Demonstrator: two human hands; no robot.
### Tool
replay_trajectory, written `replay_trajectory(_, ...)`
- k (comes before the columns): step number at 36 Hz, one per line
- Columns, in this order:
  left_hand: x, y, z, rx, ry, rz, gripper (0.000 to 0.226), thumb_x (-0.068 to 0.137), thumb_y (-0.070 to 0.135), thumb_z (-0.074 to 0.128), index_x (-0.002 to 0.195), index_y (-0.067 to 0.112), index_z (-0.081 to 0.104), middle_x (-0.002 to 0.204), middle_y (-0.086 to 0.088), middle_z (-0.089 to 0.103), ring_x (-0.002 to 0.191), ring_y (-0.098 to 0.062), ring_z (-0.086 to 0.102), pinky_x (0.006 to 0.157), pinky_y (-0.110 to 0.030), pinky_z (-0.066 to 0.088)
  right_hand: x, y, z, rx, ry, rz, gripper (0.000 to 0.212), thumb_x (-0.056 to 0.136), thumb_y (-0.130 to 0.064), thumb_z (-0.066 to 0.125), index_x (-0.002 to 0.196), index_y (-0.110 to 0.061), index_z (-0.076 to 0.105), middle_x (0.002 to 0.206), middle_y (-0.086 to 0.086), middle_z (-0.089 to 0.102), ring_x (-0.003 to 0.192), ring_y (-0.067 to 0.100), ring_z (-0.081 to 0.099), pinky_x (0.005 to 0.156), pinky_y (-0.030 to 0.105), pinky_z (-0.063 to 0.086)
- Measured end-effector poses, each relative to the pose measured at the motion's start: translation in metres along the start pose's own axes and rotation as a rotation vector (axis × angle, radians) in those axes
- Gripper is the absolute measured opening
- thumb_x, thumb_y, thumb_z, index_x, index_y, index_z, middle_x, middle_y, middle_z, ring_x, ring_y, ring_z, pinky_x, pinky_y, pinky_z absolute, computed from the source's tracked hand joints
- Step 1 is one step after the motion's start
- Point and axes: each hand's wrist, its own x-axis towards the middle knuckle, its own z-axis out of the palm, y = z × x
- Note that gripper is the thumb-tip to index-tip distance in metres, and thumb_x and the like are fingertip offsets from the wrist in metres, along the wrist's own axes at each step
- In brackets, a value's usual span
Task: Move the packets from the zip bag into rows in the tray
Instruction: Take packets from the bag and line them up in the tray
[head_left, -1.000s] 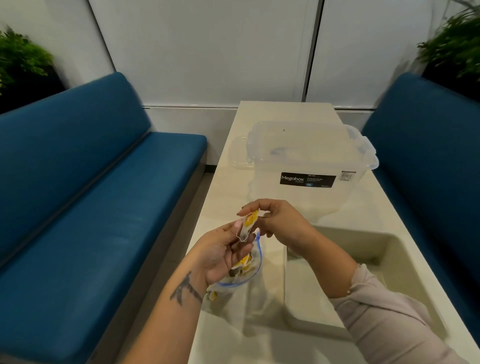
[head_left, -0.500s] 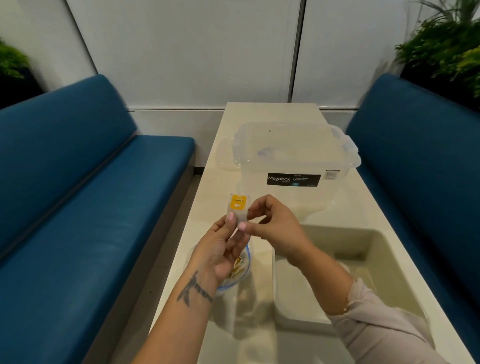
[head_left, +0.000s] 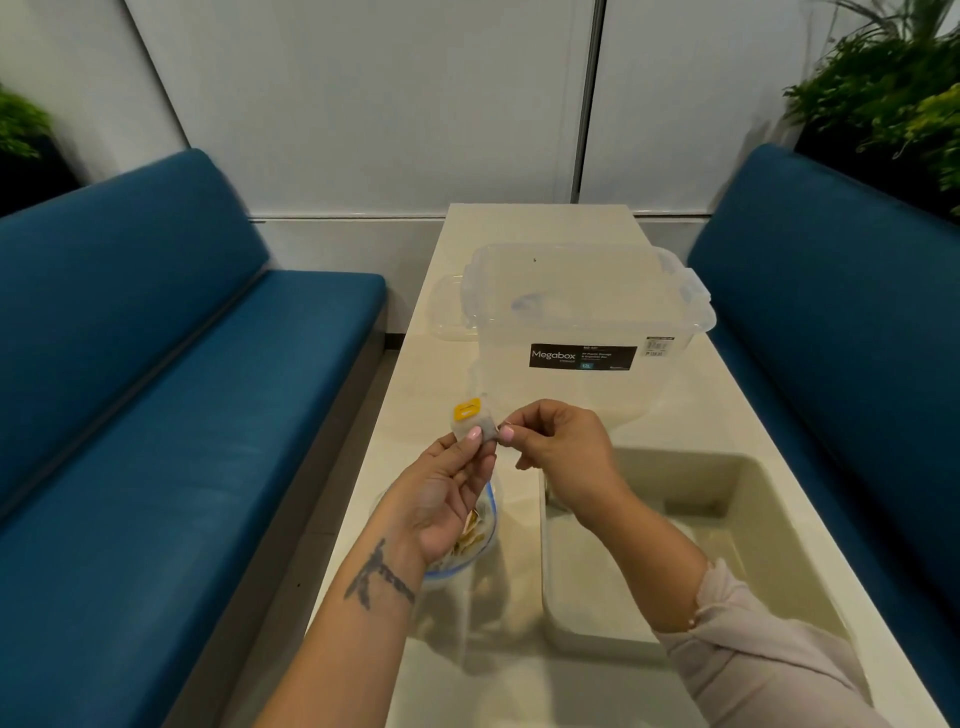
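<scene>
long cream table (head_left: 431, 374): smooth, glossy, reflective | rectangular beige tray (head_left: 769, 499): smooth matt plastic | clear lidded storage box (head_left: 587, 306): translucent plastic, black paper label | clear zip bag with blue seal (head_left: 488, 525): thin glossy film | small white-and-yellow packet (head_left: 470, 418): paper-like, matt | blue bench seats (head_left: 171, 415): matt woven cloth

On the bench (head_left: 524, 228), the tray (head_left: 779, 525) sits near right, with the zip bag (head_left: 480, 545) to its left holding packets. The storage box (head_left: 587, 306) stands behind both, its lid (head_left: 444, 312) lying at its left. Sofas flank the bench.
</scene>
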Motion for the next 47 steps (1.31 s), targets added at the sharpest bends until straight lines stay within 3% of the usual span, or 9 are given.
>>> replay_trajectory(6,0.0,-0.004,0.003,-0.065,0.018,-0.02,0.012,0.089,0.007,0.058,0.098,0.004,0.064,0.076,-0.006,0.071,0.064,-0.009,0.067,0.071,-0.018,0.054,-0.004,0.002,0.001,-0.017,0.034,-0.021,0.018,0.078,-0.014,0.076,0.068,-0.018,0.063,0.066,-0.002,0.063,0.055,0.014,0.056,0.059,0.025,0.049)
replay_trajectory(10,0.003,-0.008,0.005,-0.03,0.042,-0.021,0.007,0.088,0.014,0.061,0.093,0.012,0.066,0.071,0.0,0.069,0.057,-0.004,0.062,0.059,-0.013,0.052,-0.006,0.003,0.003,-0.053,0.046,-0.032,0.021,0.074,-0.019,0.08,0.063,-0.025,0.063,0.068,-0.007,0.066,0.06,0.015,0.056,0.065,0.034,0.051)
replay_trajectory(15,0.007,-0.013,0.012,-0.047,0.057,0.002,0.005,0.088,0.014,0.061,0.088,0.011,0.066,0.069,0.0,0.069,0.055,-0.003,0.06,0.059,-0.012,0.051,-0.011,0.005,0.007,-0.061,0.069,-0.059,0.018,0.072,-0.017,0.08,0.063,-0.025,0.066,0.06,-0.015,0.061,0.052,0.002,0.045,0.06,0.027,0.044)
replay_trajectory(21,0.007,-0.014,0.01,-0.03,0.024,-0.035,0.03,0.084,0.007,0.061,0.113,0.0,0.062,0.09,-0.008,0.07,0.06,-0.006,0.063,0.063,-0.014,0.053,-0.014,0.005,0.007,-0.038,0.101,-0.156,0.022,0.072,-0.011,0.079,0.065,-0.029,0.068,0.063,-0.016,0.057,0.055,-0.001,0.047,0.061,0.019,0.039)
replay_trajectory(23,0.006,-0.015,0.009,-0.028,0.017,-0.046,0.038,0.079,0.008,0.064,0.116,0.001,0.06,0.086,-0.007,0.069,0.059,-0.006,0.062,0.064,-0.015,0.053,-0.013,0.004,0.006,-0.018,0.105,-0.158,0.022,0.074,-0.011,0.078,0.065,-0.029,0.069,0.064,-0.014,0.06,0.055,-0.001,0.047,0.061,0.019,0.041)
replay_trajectory(28,0.007,-0.015,0.01,0.002,0.0,-0.028,0.029,0.084,0.009,0.062,0.112,0.003,0.062,0.081,-0.006,0.07,0.061,-0.006,0.063,0.065,-0.015,0.054,-0.012,0.005,0.006,0.048,0.091,-0.138,0.026,0.075,-0.008,0.076,0.063,-0.032,0.071,0.067,-0.01,0.065,0.059,0.005,0.052,0.064,0.026,0.045)
replay_trajectory(35,0.008,-0.011,0.013,-0.056,-0.013,-0.003,0.01,0.09,0.009,0.055,0.092,0.007,0.065,0.077,-0.005,0.071,0.068,-0.008,0.066,0.069,-0.015,0.054,-0.013,0.006,0.006,0.066,0.131,-0.143,0.02,0.076,-0.009,0.076,0.068,-0.026,0.071,0.071,-0.007,0.067,0.058,0.0,0.052,0.063,0.022,0.045)
replay_trajectory(41,0.011,-0.011,0.011,-0.074,-0.018,0.034,0.013,0.091,0.01,0.054,0.096,0.006,0.066,0.09,-0.009,0.072,0.077,-0.013,0.07,0.073,-0.018,0.056,-0.015,0.008,0.007,0.046,0.134,-0.111,0.022,0.074,-0.009,0.078,0.067,-0.029,0.071,0.074,-0.01,0.069,0.056,-0.003,0.051,0.063,0.021,0.042)
replay_trajectory(47,0.014,-0.012,0.011,0.023,0.011,0.032,0.015,0.094,0.014,0.053,0.1,0.013,0.066,0.077,-0.001,0.072,0.063,-0.007,0.067,0.065,-0.018,0.055,-0.015,0.01,0.008,0.008,0.134,-0.064,0.016,0.08,-0.018,0.074,0.071,-0.031,0.073,0.075,-0.011,0.069,0.06,-0.004,0.053,0.067,0.024,0.046)
